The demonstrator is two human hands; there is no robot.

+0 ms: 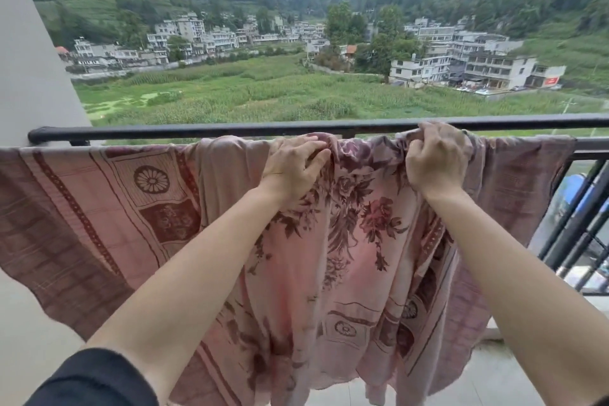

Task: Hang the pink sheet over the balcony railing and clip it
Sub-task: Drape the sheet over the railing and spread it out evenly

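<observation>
The pink sheet (pixel 346 241) already hangs over the balcony railing (pixel 197 132), draped from the far left edge of the view to the right, its near side falling toward the floor (pixel 527 382), with a bunched ridge at the top in the middle. The left hand (pixel 293 165) lies on that ridge with fingers loosely spread and curled onto the cloth, pressing and gathering a fold; the right hand (pixel 436 155), just to the right, is closed around a pinch of fabric at the top rail. The step in hand looks like evening out and spreading the sheet along the rail, so draping is mostly done and clipping not yet begun. Next the bunched middle likely needs pulling flat sideways, then clips; none can be seen here, so one must be fetched. A pale wall (pixel 29 59) bounds the left end, dark upright bars (pixel 573 224) stand on the right, and fields and houses lie far beyond.
</observation>
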